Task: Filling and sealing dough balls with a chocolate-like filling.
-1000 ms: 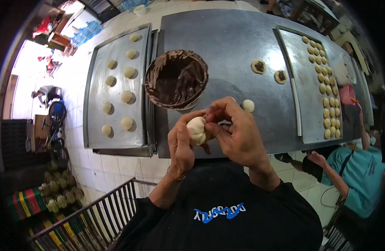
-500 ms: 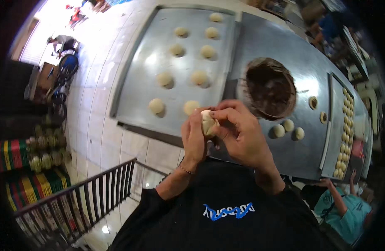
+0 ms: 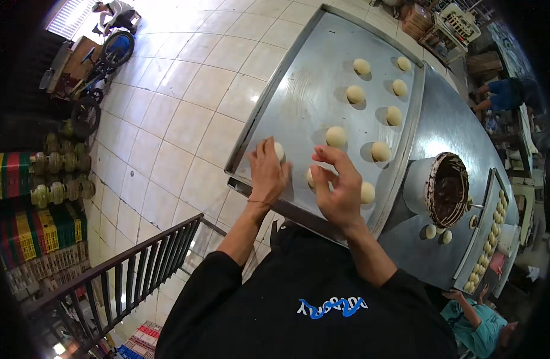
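My left hand (image 3: 266,172) is down at the near left corner of a large metal tray (image 3: 296,110). Its fingers curl round a pale dough ball (image 3: 279,151), part of which shows beside them. To its right, my right hand (image 3: 342,194) hovers over the tray's near edge, thumb and fingers apart, holding nothing. Close to it lie two dough balls, one (image 3: 311,178) partly hidden behind its fingers and another (image 3: 367,192) at its right side. Several more round dough balls (image 3: 336,136) sit spaced over the tray's right half.
Right of the tray stands a pot (image 3: 419,184) of dark brown filling, with small dough balls (image 3: 446,237) near its base. Beyond it, a narrow tray (image 3: 464,272) carries rows of dough pieces beside a person in a teal shirt (image 3: 475,323). A dark railing (image 3: 137,257) runs at left.
My hands have parted from the dough ball they pinched together. The left has carried a ball left to the tray, while the right has opened. The view has swung left.
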Available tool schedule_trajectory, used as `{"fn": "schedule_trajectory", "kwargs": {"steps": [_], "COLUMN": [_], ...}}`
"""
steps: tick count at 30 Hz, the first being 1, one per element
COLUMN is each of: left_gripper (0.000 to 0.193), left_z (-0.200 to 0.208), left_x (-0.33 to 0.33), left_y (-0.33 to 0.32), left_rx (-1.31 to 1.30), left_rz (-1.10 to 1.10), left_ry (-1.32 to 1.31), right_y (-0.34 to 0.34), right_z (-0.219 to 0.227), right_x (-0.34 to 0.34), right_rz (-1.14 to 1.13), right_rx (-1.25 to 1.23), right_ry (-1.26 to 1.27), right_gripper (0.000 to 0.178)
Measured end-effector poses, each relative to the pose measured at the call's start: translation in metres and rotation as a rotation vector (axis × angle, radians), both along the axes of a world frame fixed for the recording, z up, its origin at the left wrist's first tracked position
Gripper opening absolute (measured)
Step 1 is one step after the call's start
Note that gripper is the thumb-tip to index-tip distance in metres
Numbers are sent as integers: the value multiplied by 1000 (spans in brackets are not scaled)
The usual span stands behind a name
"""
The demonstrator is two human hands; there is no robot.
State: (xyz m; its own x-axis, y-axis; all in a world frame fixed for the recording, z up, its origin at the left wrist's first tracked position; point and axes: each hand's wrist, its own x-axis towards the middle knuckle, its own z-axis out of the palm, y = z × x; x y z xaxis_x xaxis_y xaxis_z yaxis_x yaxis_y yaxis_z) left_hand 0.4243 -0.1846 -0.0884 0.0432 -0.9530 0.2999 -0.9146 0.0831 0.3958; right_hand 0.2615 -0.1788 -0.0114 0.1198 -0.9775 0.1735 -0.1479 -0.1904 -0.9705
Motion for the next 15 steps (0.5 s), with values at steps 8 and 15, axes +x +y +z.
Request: {"fn": "schedule_trajectory", "kwargs": {"steps": [8,15], "left_gripper": [74,65], "left_z": [-8,-10], "left_x": [35,18], "left_y": [17,-5], "left_rx": [274,351], "left_rz": [-30,-95], "left_ry": [629,535], "right_y": [-43,9], "right_z": [-105,-42], "right_x": [62,-50], "right_rz": [217,76], "right_rx": [-111,104], "right_ry": [591,319], "right_gripper": [64,62]}}
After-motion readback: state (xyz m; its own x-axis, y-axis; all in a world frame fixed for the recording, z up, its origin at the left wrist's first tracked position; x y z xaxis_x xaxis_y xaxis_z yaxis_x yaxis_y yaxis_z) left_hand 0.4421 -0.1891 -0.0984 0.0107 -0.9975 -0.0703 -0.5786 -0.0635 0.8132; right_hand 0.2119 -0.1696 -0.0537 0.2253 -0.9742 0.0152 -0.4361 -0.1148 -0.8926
